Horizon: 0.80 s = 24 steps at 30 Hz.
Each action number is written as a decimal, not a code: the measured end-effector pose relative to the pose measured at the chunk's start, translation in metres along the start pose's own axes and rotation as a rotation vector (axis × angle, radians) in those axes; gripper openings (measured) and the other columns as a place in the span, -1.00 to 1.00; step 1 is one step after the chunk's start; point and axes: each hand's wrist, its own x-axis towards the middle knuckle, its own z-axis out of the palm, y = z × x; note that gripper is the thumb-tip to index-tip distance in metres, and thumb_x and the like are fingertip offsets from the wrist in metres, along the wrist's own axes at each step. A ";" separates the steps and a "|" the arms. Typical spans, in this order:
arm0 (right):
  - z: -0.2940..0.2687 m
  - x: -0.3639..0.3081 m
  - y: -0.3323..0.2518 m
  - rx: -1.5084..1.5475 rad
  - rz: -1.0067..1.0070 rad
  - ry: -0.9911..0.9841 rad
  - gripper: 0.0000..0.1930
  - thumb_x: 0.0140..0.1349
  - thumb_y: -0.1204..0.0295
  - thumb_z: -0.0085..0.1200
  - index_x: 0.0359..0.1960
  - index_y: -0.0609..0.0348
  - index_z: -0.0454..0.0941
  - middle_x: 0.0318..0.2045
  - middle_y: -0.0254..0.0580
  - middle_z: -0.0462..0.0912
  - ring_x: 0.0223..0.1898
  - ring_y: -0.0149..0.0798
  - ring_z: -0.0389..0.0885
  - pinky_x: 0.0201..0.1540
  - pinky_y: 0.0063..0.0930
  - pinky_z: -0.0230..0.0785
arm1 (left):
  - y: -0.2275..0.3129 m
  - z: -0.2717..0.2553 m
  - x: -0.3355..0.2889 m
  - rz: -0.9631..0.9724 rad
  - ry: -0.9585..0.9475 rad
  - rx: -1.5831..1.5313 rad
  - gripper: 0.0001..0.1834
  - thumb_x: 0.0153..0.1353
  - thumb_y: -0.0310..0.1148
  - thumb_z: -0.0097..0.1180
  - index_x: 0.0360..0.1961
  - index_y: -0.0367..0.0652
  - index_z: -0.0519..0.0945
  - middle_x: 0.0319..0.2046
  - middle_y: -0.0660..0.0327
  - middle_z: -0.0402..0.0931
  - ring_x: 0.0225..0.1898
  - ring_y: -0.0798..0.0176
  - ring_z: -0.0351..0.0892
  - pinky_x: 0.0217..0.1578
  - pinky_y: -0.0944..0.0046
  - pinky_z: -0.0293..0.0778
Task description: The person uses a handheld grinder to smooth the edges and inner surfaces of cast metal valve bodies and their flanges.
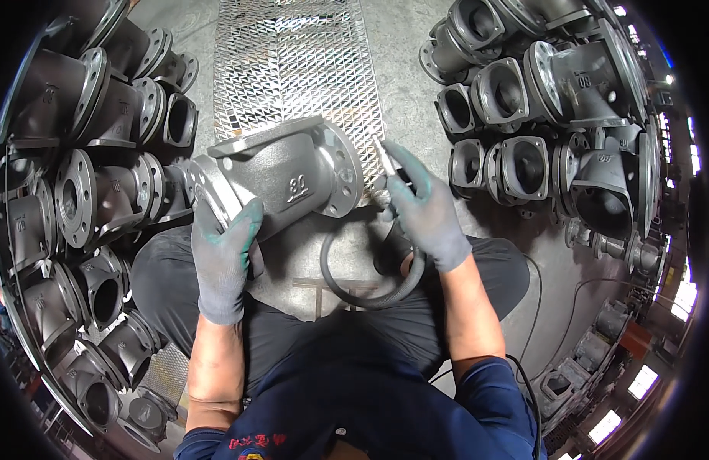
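A grey cast-metal valve body (281,180) with round bolt-holed flanges is tilted in front of me, above my knees. My left hand (225,249), in a grey glove with green patches, grips its near left flange, thumb against the rim. In my gloved right hand (427,207) is a slim, light-coloured handheld air tool (384,159), its tip pointing up and away from me, just right of the valve body's right flange. The fingers wrap round the tool, hiding much of it. A thick dark hose (331,280) loops below that hand, over my lap.
Stacked valve bodies (109,188) rise at my left; another stack (523,165) stands at my right. A patterned metal plate (293,61) lies on the floor ahead. Thin cables (540,299) run across the floor on the right, near more castings (592,353).
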 end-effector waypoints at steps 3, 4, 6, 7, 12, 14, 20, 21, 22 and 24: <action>0.008 -0.010 0.004 -0.285 -0.131 -0.018 -0.44 0.56 0.51 0.10 0.57 0.20 0.47 0.20 0.03 0.78 0.04 -0.28 0.75 0.13 -0.40 0.59 | 0.003 0.005 -0.005 -0.030 0.006 -0.047 -0.66 0.46 -0.31 0.33 0.10 -0.31 0.60 -0.37 0.35 0.58 -0.56 0.51 0.45 -0.54 0.39 0.33; 0.012 -0.011 0.012 -0.423 -0.224 0.019 -0.44 0.53 0.51 0.13 0.55 0.21 0.48 0.30 0.14 0.75 0.32 -0.09 0.74 0.39 -0.26 0.53 | 0.003 0.006 -0.006 -0.040 -0.012 -0.114 -0.66 0.42 -0.39 0.36 0.10 -0.32 0.59 -0.33 0.35 0.60 -0.47 0.54 0.48 -0.48 0.41 0.36; 0.024 -0.010 0.002 -0.526 -0.186 -0.007 -0.44 0.51 0.49 0.16 0.54 0.09 0.50 0.29 0.23 0.72 0.30 0.13 0.74 0.37 -0.14 0.56 | 0.000 0.007 -0.007 -0.059 0.010 -0.136 -0.62 0.43 -0.38 0.37 0.17 -0.31 0.58 -0.29 0.36 0.61 -0.40 0.54 0.45 -0.36 0.40 0.38; 0.030 -0.008 -0.004 -0.554 -0.191 -0.020 -0.43 0.50 0.47 0.18 0.54 0.02 0.51 0.28 0.28 0.70 0.27 0.27 0.73 0.36 -0.06 0.58 | 0.001 0.007 -0.008 -0.053 0.021 -0.129 -0.59 0.44 -0.37 0.37 0.20 -0.32 0.57 -0.25 0.33 0.62 -0.37 0.53 0.47 -0.34 0.40 0.40; 0.053 0.019 -0.010 -0.750 -0.191 0.010 -0.40 0.49 0.45 0.14 0.56 -0.09 0.45 0.06 0.30 0.76 0.06 0.38 0.74 0.19 0.14 0.62 | -0.005 0.006 -0.010 0.005 -0.037 -0.152 -0.47 0.43 -0.43 0.34 0.33 -0.44 0.51 0.03 0.14 0.71 -0.05 0.39 0.65 0.02 0.32 0.59; 0.059 0.030 -0.010 -0.762 -0.208 0.027 -0.38 0.49 0.45 0.13 0.58 -0.13 0.42 -0.01 0.30 0.78 0.03 0.38 0.76 0.18 0.14 0.63 | -0.010 0.006 -0.010 0.047 -0.046 -0.206 -0.44 0.41 -0.43 0.34 0.34 -0.48 0.50 0.08 0.10 0.70 0.04 0.33 0.67 0.11 0.28 0.59; 0.070 0.038 -0.012 -0.833 -0.130 -0.012 -0.37 0.49 0.44 0.13 0.59 -0.15 0.40 -0.05 0.31 0.79 0.02 0.39 0.76 0.17 0.16 0.62 | -0.043 -0.008 -0.005 0.469 0.030 0.317 -0.56 0.25 -0.55 0.42 0.18 -0.13 0.75 0.04 -0.06 0.68 0.01 -0.05 0.73 0.04 0.08 0.68; 0.071 0.040 -0.011 -0.820 -0.134 -0.010 -0.39 0.48 0.43 0.13 0.57 -0.12 0.42 -0.05 0.33 0.78 0.03 0.39 0.76 0.18 0.17 0.61 | -0.047 -0.007 -0.005 0.472 0.037 0.351 -0.56 0.20 -0.57 0.43 0.12 -0.02 0.81 0.01 -0.11 0.67 -0.01 -0.15 0.73 0.00 0.03 0.69; 0.071 0.040 -0.012 -0.823 -0.135 -0.010 -0.39 0.48 0.43 0.13 0.57 -0.12 0.42 -0.05 0.33 0.78 0.03 0.39 0.76 0.18 0.17 0.61 | -0.050 -0.006 -0.005 0.475 0.042 0.385 -0.55 0.16 -0.59 0.44 0.06 0.09 0.87 -0.02 -0.15 0.65 -0.02 -0.24 0.72 -0.04 -0.02 0.71; 0.072 0.038 -0.015 -0.783 -0.149 0.029 -0.40 0.52 0.39 0.06 0.59 0.02 0.39 0.12 0.29 0.77 0.14 0.30 0.76 0.30 0.09 0.59 | -0.049 -0.006 -0.006 0.344 0.015 0.244 -0.54 0.16 -0.60 0.43 0.08 0.06 0.87 -0.03 -0.14 0.65 -0.05 -0.25 0.71 -0.07 -0.02 0.70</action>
